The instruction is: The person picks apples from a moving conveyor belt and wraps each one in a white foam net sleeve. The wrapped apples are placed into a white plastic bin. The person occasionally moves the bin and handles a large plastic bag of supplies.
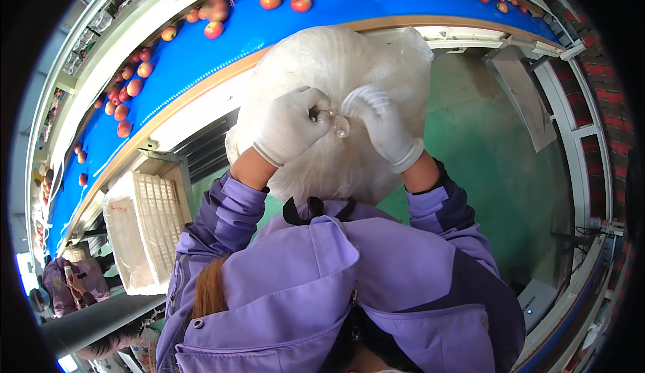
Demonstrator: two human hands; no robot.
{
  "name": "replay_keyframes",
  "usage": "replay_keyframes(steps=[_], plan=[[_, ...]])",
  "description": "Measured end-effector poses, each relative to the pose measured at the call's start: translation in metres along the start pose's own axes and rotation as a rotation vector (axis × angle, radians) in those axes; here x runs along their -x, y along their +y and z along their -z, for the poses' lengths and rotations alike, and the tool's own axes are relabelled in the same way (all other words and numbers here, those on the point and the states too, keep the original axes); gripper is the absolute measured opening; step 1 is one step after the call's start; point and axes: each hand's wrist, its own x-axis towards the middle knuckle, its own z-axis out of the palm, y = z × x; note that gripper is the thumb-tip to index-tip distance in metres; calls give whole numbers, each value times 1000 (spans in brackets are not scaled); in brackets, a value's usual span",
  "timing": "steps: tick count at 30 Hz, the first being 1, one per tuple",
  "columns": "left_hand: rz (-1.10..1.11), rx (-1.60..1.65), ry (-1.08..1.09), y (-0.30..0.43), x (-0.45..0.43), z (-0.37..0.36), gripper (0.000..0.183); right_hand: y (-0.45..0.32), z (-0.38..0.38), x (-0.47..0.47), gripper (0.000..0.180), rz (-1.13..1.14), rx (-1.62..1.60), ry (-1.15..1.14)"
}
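Observation:
A large, bulging plastic bag [302,55], whitish and translucent, sits in front of me against the edge of the conveyor. Its contents look pale and cannot be made out. At its middle the film is gathered into a small twisted knot [341,127]. My left hand [295,126], in a white knit glove, pinches the film just left of that knot between thumb and bent fingers. On the other side my right hand [382,123], gloved likewise and slightly blurred, has its fingers curled onto the gathered film. Its fingertips are partly hidden.
Beyond the bag curves a blue conveyor belt [242,33] with a wooden edge, carrying many red apples [301,4]. A white plastic crate [156,222] with a film liner stands at left. A metal panel [524,101] juts in at right. Another person [75,282] is at lower left.

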Motion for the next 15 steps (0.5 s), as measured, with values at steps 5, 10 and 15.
replay_keyframes(steps=[5, 10, 15], plan=[[3, -41, -55, 8, -3, 7, 4, -16, 4, -8, 12, 204, 244, 65], [37, 16, -127, 3, -7, 17, 4, -20, -9, -10, 16, 243, 249, -65], [363, 375, -205, 0, -9, 13, 4, -6, -18, 3, 20, 183, 224, -52]])
